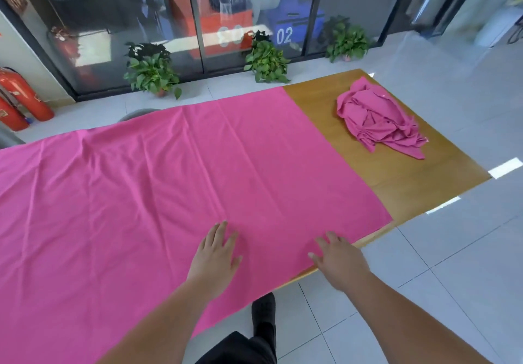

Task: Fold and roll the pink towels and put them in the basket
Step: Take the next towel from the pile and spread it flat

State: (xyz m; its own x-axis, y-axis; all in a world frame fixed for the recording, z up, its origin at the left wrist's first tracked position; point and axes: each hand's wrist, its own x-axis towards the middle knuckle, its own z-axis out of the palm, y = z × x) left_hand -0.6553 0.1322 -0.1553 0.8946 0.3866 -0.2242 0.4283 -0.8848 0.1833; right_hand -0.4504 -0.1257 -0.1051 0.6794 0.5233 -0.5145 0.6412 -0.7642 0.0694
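Spread towel (169,182) — pink, laid flat over most of the table (402,182), a few creases running across it; its near edge hangs past the table's near side. Left hand (216,253) — palm down on the towel near that edge, fingers straight and spread; right hand (338,259) — palm down just beside it at the towel's near right corner, fingers straight, holding nothing; the two hands lie apart. Crumpled heap (379,117) of pink towels — on the bare wood at the table's far right end, well apart from the spread towel. Behind the table: three potted plants (152,72) on the tiled floor (467,250) along a glass wall; red extinguishers (22,95) at far left.
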